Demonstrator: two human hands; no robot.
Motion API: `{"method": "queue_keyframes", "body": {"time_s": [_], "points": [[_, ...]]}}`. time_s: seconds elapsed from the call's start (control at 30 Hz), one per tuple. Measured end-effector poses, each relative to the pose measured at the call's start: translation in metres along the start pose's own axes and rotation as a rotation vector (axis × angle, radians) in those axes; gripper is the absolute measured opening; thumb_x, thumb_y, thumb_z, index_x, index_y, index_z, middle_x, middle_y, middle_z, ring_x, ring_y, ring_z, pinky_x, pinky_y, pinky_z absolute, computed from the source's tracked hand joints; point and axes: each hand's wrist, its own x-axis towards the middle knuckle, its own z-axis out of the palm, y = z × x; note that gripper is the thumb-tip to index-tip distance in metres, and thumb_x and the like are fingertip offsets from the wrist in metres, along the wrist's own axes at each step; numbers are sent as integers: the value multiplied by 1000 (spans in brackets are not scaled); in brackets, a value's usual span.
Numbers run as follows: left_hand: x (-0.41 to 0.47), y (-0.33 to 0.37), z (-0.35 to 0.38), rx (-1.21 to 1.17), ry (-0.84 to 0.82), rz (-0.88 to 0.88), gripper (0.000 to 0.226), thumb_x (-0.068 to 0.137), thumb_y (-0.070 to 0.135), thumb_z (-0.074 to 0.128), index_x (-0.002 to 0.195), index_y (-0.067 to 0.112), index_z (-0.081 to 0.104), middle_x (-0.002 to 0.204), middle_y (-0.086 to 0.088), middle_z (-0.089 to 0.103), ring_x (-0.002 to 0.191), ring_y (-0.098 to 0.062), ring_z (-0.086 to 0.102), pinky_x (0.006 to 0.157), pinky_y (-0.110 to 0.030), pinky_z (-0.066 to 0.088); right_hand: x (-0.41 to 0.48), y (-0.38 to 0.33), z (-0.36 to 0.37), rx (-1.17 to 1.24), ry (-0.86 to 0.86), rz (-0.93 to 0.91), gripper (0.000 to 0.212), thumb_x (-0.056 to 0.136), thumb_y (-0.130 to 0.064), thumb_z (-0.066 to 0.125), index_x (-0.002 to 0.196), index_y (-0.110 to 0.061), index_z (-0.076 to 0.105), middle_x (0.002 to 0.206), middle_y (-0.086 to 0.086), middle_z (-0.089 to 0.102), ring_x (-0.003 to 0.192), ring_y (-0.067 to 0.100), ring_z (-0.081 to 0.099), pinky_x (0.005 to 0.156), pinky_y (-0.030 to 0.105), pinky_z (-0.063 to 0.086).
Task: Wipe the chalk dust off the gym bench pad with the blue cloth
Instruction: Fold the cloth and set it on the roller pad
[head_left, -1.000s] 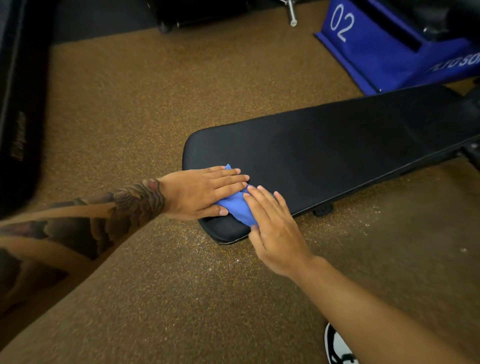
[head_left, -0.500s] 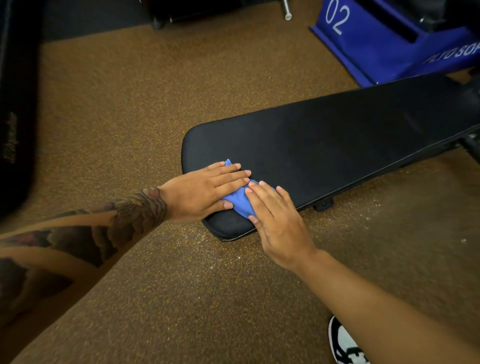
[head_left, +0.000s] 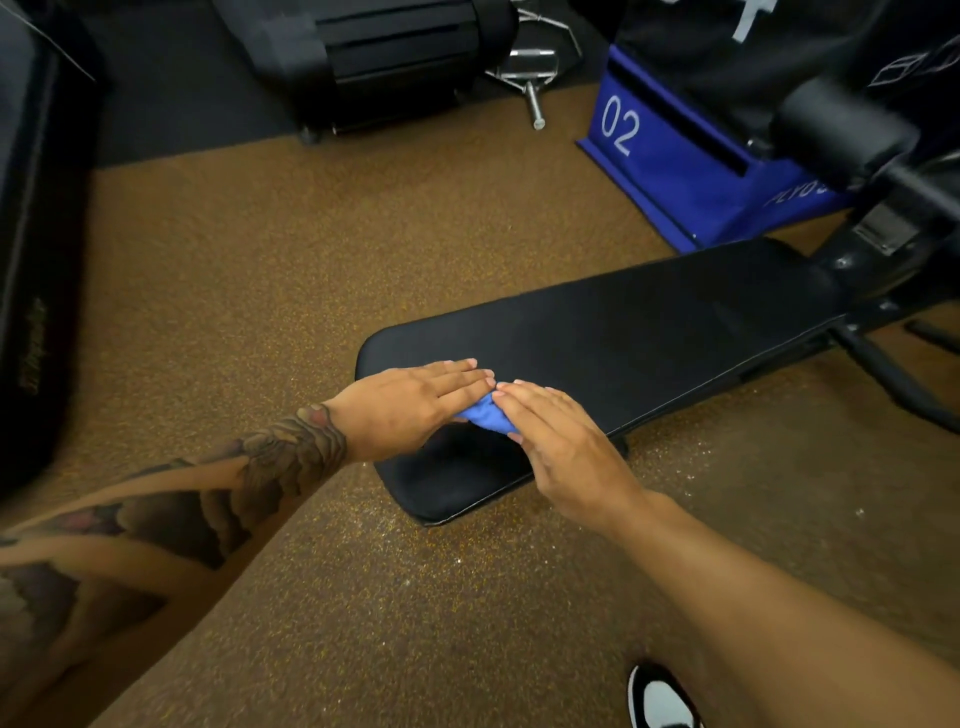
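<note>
A long black gym bench pad (head_left: 649, 332) lies low over the brown floor, its rounded near end towards me. On that near end sits the bunched blue cloth (head_left: 487, 414), mostly covered. My left hand (head_left: 410, 404) lies flat on the cloth from the left, fingers straight and together. My right hand (head_left: 561, 441) presses flat on it from the right, fingertips meeting those of the left hand. Only a small blue wedge shows between the two hands. No chalk dust is plain on the pad.
Pale specks lie on the brown speckled floor (head_left: 291, 270) around the pad's near end. A blue box marked 02 (head_left: 670, 156) stands behind the bench. The bench frame (head_left: 883, 332) is at right, black equipment (head_left: 374, 57) at the back, a shoe (head_left: 660, 699) at the bottom.
Both hands have slid the cloth a little further up the pad from its near end, and my fingertips now touch. My head has tilted up, showing more of the room.
</note>
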Motion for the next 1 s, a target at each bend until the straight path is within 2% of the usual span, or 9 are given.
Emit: {"method": "queue_keyframes", "body": {"time_s": [0.1, 0.17, 0.23, 0.4, 0.57, 0.73, 0.87, 0.97, 1.0], "points": [[28, 2, -42, 33, 66, 22, 51, 90, 4, 54, 140, 0, 49, 141, -18, 54, 130, -35, 52, 108, -43, 28, 9, 1, -51, -62, 36, -2, 41, 92, -15, 44, 131, -4, 51, 132, 10, 56, 125, 22, 49, 106, 38, 38], [51, 4, -77, 46, 101, 42, 66, 79, -4, 73, 140, -1, 48, 141, -19, 54, 129, -36, 53, 106, -43, 32, 15, 3, -91, -90, 66, 2, 41, 92, -15, 43, 131, -3, 52, 131, 10, 56, 124, 22, 50, 107, 36, 38], [76, 6, -115, 64, 120, 59, 74, 72, -6, 79, 139, -1, 49, 139, -20, 56, 127, -36, 55, 105, -42, 35, 21, 7, -133, -123, 92, 2, 41, 93, -15, 43, 132, -4, 50, 133, 10, 55, 126, 21, 48, 108, 36, 36], [147, 20, -222, 127, 190, 86, 72, 71, 0, 83, 136, -2, 53, 136, -19, 59, 124, -35, 58, 103, -39, 32, 35, 21, -251, -200, 158, 7, 48, 89, -8, 56, 136, -4, 46, 136, 11, 52, 129, 21, 45, 108, 37, 37], [224, 34, -317, 160, 275, 92, 70, 72, -9, 75, 138, -4, 50, 137, -21, 57, 124, -37, 57, 102, -40, 35, 46, 45, -375, -291, 231, 20, 55, 88, -5, 61, 139, 0, 40, 140, 14, 47, 131, 22, 43, 110, 33, 34], [311, 65, -397, 184, 363, 152, 72, 70, -10, 76, 137, -3, 50, 136, -21, 58, 123, -36, 59, 99, -41, 45, 35, 72, -495, -374, 275, 38, 50, 87, -8, 57, 133, 5, 44, 135, 20, 51, 125, 30, 50, 103, 43, 42], [374, 105, -453, 193, 433, 227, 64, 71, -10, 70, 133, -6, 53, 131, -22, 61, 118, -36, 62, 98, -42, 45, 11, 86, -583, -431, 286, 74, 44, 92, -19, 43, 129, 6, 49, 131, 21, 54, 120, 31, 53, 104, 37, 39], [416, 136, -488, 223, 460, 268, 64, 69, -7, 73, 131, -8, 56, 128, -23, 63, 114, -37, 64, 98, -44, 44, -12, 93, -643, -495, 266, 110, 44, 91, -18, 40, 128, 5, 50, 131, 21, 54, 120, 31, 53, 106, 34, 36], [428, 146, -499, 225, 473, 285, 58, 74, -4, 67, 130, -8, 56, 127, -24, 63, 113, -38, 64, 96, -45, 47, -20, 95, -661, -518, 266, 123, 44, 92, -18, 40, 129, 4, 49, 131, 21, 54, 120, 31, 53, 107, 34, 35]]}}
